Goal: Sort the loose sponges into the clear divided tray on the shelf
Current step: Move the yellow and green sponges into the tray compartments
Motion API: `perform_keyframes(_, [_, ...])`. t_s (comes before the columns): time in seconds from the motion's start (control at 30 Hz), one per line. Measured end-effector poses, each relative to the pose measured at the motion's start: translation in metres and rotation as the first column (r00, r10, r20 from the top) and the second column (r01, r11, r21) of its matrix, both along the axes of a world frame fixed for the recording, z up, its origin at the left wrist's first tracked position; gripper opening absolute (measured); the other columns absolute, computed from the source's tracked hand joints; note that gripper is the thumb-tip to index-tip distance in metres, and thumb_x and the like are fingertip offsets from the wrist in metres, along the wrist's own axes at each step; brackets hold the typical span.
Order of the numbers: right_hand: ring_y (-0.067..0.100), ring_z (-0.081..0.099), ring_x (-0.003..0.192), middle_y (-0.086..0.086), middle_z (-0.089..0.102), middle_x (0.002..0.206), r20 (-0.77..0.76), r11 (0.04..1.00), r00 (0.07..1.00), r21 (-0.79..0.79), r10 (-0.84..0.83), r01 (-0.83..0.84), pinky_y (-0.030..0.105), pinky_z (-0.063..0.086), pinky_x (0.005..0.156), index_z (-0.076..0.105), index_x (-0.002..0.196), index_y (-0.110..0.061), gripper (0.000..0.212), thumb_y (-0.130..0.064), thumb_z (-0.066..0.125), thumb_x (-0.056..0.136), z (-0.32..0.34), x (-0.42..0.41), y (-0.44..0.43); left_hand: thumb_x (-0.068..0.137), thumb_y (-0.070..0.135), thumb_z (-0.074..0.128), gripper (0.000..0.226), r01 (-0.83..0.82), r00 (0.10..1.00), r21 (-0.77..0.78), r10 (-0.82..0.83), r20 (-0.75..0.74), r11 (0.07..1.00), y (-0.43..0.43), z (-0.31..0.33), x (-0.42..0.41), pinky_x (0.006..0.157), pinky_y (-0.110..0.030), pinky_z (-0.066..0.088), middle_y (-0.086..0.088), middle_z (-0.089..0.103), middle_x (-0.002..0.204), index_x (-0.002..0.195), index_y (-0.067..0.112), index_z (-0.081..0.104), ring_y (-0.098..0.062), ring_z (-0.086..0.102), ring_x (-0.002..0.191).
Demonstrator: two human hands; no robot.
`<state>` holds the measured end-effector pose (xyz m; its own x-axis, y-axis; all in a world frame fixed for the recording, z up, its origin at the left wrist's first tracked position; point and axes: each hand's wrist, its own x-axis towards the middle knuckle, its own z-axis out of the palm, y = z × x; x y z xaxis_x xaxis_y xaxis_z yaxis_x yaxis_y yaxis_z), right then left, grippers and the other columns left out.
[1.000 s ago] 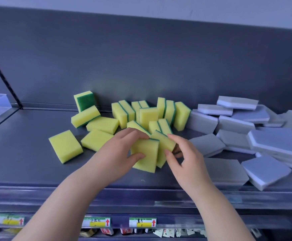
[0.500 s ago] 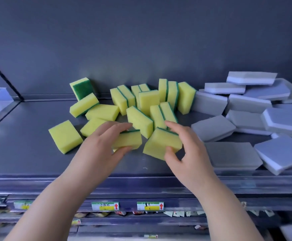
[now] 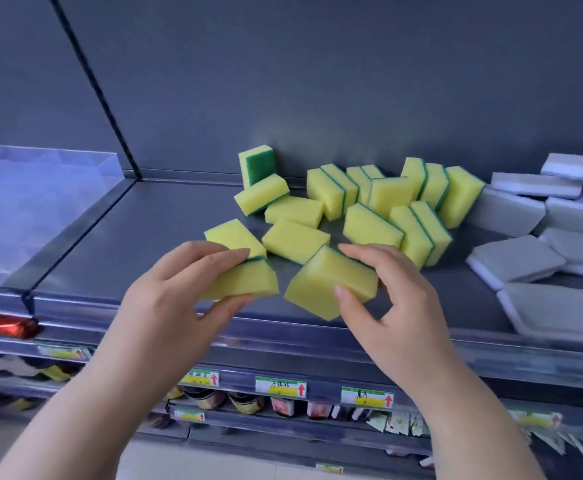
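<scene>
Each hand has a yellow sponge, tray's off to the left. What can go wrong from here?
1. The right hand only pinches its sponge near the shelf front; it may slip and fall off.
2. The clear tray rim is hard to see; a sponge might catch on it.
3. The upright pile could topple if brushed.

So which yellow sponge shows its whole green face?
The upright sponge farthest back on the left. Every other one shows only a thin green edge, or none.

The clear tray (image 3: 75,155) runs off the left edge, grey sponges (image 3: 557,310) off the right, and price labels (image 3: 280,386) blur.
</scene>
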<state>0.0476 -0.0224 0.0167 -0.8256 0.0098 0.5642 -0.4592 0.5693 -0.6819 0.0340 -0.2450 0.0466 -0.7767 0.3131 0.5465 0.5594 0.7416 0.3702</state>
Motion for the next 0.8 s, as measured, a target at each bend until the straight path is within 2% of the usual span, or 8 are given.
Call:
perform_keyframes(0.17, [-0.006, 0.049, 0.106, -0.019, 0.052, 0.113, 0.032, 0.993, 0.993, 0.041, 0.109, -0.111, 0.007, 0.036, 0.09, 0.057, 0.118, -0.021, 0.037, -0.03, 0.061, 0.082, 0.008, 0.017, -0.115, 0.07, 0.024, 0.07, 0.041, -0.102, 0.994, 0.031, 0.103, -0.023, 0.994, -0.11, 0.003, 0.041, 0.08, 0.001, 0.031, 0.007, 0.057, 0.099, 0.108, 0.012, 0.068, 0.0, 0.048, 0.086])
perform_keyframes(0.27, [-0.007, 0.048, 0.104, -0.021, 0.05, 0.114, 0.061, 0.976, 0.977, 0.075, 0.202, -0.207, 0.006, 0.037, 0.085, 0.057, 0.118, -0.025, 0.036, -0.021, 0.063, 0.082, 0.009, 0.033, -0.188, 0.068, 0.024, 0.07, 0.042, -0.176, 0.984, 0.032, 0.177, -0.017, 0.984, -0.18, -0.002, 0.072, 0.081, 0.001, 0.031, 0.004, 0.06, 0.098, 0.107, 0.011, 0.069, -0.003, 0.05, 0.087])
perform_keyframes(0.43, [-0.006, 0.048, 0.105, -0.014, 0.053, 0.11, 0.032, 0.952, 0.96, 0.121, 0.279, -0.281, 0.004, 0.034, 0.087, 0.059, 0.113, -0.019, 0.037, -0.008, 0.06, 0.077, 0.004, 0.056, -0.285, 0.068, 0.025, 0.07, 0.042, -0.274, 0.962, 0.017, 0.274, 0.015, 0.962, -0.28, -0.019, 0.109, 0.078, -0.012, 0.039, 0.0, 0.064, 0.102, 0.108, 0.012, 0.069, -0.005, 0.052, 0.089])
perform_keyframes(0.6, [-0.005, 0.05, 0.106, -0.016, 0.054, 0.111, 0.035, 0.944, 0.951, 0.115, 0.306, -0.308, 0.008, 0.035, 0.091, 0.06, 0.113, -0.022, 0.039, -0.009, 0.06, 0.076, 0.009, 0.066, -0.34, 0.071, 0.025, 0.074, 0.043, -0.29, 0.957, 0.014, 0.29, 0.027, 0.957, -0.336, -0.023, 0.124, 0.081, -0.014, 0.039, 0.004, 0.064, 0.106, 0.113, 0.015, 0.067, -0.005, 0.053, 0.093])
perform_keyframes(0.8, [-0.003, 0.05, 0.102, -0.015, 0.055, 0.108, 0.037, 0.952, 0.954, 0.06, 0.297, -0.299, 0.004, 0.036, 0.083, 0.059, 0.111, -0.023, 0.036, -0.01, 0.059, 0.078, 0.021, 0.048, -0.377, 0.072, 0.024, 0.067, 0.046, -0.29, 0.957, 0.03, 0.29, 0.02, 0.957, -0.377, -0.026, 0.11, 0.082, -0.014, 0.037, 0.004, 0.061, 0.106, 0.117, 0.014, 0.065, -0.007, 0.051, 0.093])
